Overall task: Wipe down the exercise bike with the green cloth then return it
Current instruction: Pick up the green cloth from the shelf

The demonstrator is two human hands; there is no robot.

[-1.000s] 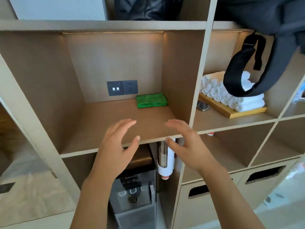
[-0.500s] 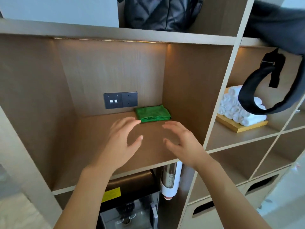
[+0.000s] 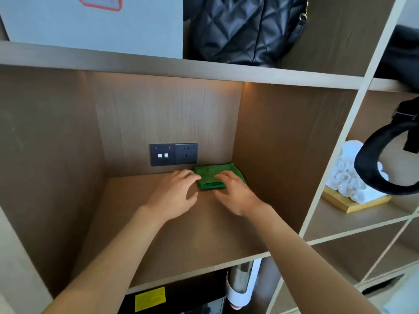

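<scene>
A folded green cloth point(image 3: 209, 176) lies at the back right of a wooden shelf compartment point(image 3: 181, 241), just below a dark wall socket. My left hand point(image 3: 175, 194) is inside the compartment with fingers spread, its fingertips at the cloth's left edge. My right hand point(image 3: 233, 192) rests its fingertips on the cloth's right front part, fingers apart. Neither hand grips the cloth. The exercise bike is out of sight.
A dark switch and socket plate point(image 3: 173, 154) is on the back wall. A black quilted bag point(image 3: 244, 28) and a grey box point(image 3: 90, 23) stand on the shelf above. Rolled white towels point(image 3: 349, 175) on a tray fill the right compartment, behind a hanging black strap point(image 3: 371, 168).
Both hands have reached deeper into the compartment, from the shelf's front edge to the green cloth. The view has come closer to the shelf.
</scene>
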